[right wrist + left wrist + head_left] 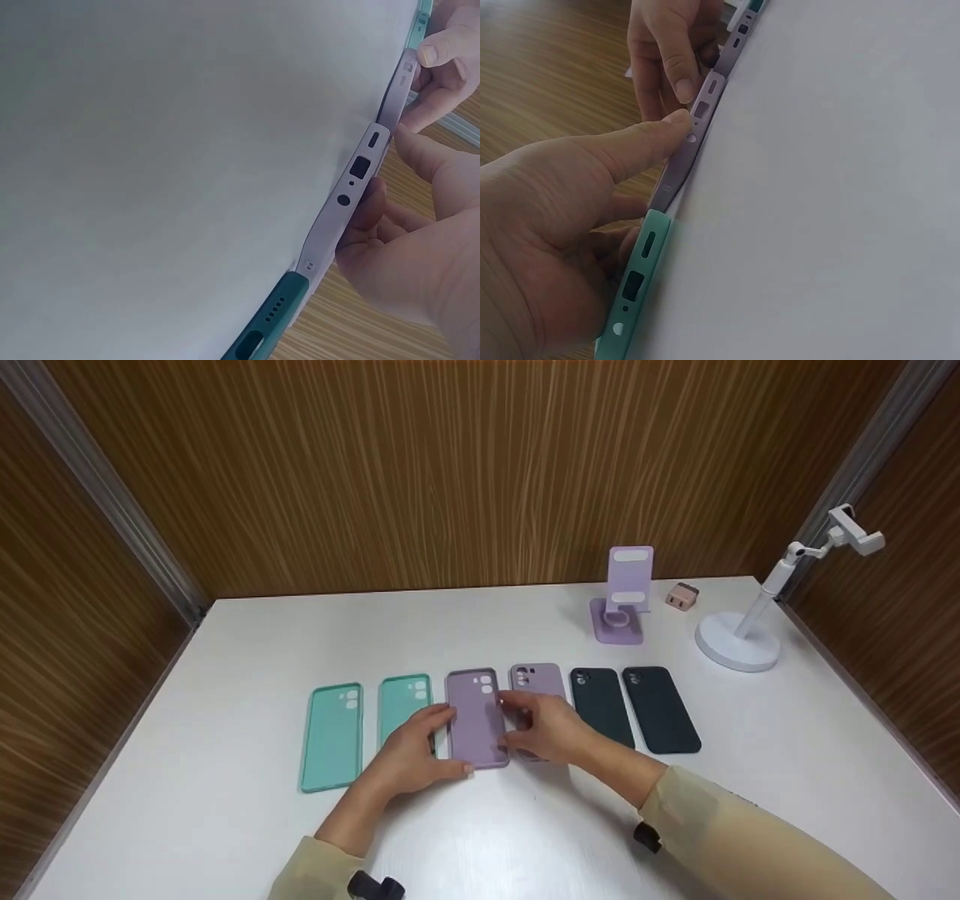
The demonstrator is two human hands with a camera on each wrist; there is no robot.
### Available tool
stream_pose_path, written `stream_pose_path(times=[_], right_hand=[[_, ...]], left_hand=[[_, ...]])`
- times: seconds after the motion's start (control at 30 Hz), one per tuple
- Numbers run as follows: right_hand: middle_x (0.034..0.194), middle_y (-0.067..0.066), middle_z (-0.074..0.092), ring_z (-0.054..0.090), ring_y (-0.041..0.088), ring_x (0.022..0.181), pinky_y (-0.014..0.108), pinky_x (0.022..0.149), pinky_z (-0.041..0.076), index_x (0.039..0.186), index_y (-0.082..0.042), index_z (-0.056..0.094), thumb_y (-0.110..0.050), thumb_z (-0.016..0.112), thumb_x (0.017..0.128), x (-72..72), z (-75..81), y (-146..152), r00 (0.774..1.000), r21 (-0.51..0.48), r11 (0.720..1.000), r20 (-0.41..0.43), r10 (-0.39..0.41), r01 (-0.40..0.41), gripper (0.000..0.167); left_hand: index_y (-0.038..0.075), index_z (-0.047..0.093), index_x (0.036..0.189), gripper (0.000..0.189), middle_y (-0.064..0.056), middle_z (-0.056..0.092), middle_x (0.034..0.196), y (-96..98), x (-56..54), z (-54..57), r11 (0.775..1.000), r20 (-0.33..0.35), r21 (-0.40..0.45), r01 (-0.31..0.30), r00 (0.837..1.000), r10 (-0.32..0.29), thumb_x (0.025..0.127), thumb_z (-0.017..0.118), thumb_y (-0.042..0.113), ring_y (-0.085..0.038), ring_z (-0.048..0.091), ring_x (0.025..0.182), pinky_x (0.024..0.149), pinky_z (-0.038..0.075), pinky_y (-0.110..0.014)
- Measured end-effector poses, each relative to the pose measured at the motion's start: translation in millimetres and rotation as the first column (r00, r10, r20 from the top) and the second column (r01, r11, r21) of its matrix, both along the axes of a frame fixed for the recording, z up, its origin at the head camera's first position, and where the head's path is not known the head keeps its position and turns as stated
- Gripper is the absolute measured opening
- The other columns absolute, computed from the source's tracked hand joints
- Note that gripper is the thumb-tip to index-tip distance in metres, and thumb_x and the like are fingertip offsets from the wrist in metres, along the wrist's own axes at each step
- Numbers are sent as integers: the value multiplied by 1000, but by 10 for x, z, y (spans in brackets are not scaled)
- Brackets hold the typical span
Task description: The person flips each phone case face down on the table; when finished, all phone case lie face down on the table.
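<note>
A row of phone cases lies on the white table. In its middle is a purple phone case [477,727], hollow side up. My left hand [411,754] holds its lower left, thumb at the bottom edge and fingers along the left side. My right hand [553,727] holds its right side with thumb and fingers. The left wrist view shows the left thumb [649,146] against the case's bottom edge. Partly beneath my right hand lies a second purple phone case [538,679], back up. A mint green phone case [403,701] is partly hidden behind my left hand.
Another mint green case [332,739] lies at far left. Two dark green cases, an inner one [602,705] and an outer one [662,709], lie to the right. Behind them stand a purple phone stand [628,577], a pink charger [682,596] and a white phone holder [739,643].
</note>
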State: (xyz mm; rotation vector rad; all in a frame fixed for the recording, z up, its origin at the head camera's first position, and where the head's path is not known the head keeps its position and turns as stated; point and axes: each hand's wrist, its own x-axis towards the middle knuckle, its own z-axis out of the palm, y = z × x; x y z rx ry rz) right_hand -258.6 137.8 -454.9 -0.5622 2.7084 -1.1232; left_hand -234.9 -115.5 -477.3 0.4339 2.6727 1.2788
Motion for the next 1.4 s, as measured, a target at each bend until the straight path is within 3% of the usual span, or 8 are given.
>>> stream_pose_path(times=[0.17, 0.47, 0.67, 0.83, 1.13, 1.4], right_hand=[[130, 14, 73, 66, 22, 103, 43, 93, 57, 149, -4, 60, -12, 87, 89, -3, 28, -3, 1000, 14, 1000, -5, 14, -14, 67], [142, 17, 66, 63, 34, 131, 49, 106, 52, 152, -2, 56, -14, 85, 91, -33, 57, -17, 999, -24, 999, 32, 35, -34, 69], [144, 18, 64, 69, 30, 120, 43, 95, 58, 153, -3, 56, -10, 81, 93, -22, 60, -4, 996, -132, 991, 81, 27, -16, 65], [144, 20, 64, 73, 28, 108, 40, 92, 58, 152, -1, 55, -8, 78, 95, -17, 69, 3, 994, -236, 972, 106, 32, -6, 62], [145, 23, 62, 68, 37, 121, 40, 88, 61, 153, 4, 51, -5, 74, 97, -43, 49, 4, 978, -362, 930, 207, 11, 66, 62], [142, 24, 63, 67, 35, 124, 42, 96, 59, 152, 5, 51, -1, 73, 97, -68, 32, -23, 953, -441, 883, 301, -23, 160, 60]], left_hand=[[0, 50, 156, 95, -19, 42, 164, -3, 0, 0, 1000, 0, 6, 2, 1000, -2, 77, 96, 29, -44, 38, 150, 121, 33, -58], [1, 49, 156, 95, -19, 41, 165, 19, 6, 21, 1000, 17, -8, -5, 1000, 5, 78, 96, 28, -44, 37, 151, 122, 31, -57], [0, 49, 157, 95, -18, 41, 165, 19, 10, 13, 1000, 25, 1, -3, 1000, 3, 79, 95, 29, -43, 37, 151, 122, 31, -56], [-1, 48, 157, 96, -18, 40, 166, 0, 2, 1, 1000, 29, 9, -3, 1000, 3, 79, 96, 31, -42, 36, 152, 122, 32, -55], [0, 48, 157, 97, -18, 39, 166, -11, -6, 10, 1000, 33, 9, 2, 999, -2, 79, 95, 33, -42, 35, 153, 123, 30, -56], [1, 48, 157, 97, -18, 40, 166, -15, -10, 13, 1000, 38, 9, -4, 999, 4, 79, 95, 34, -42, 36, 152, 122, 31, -56]])
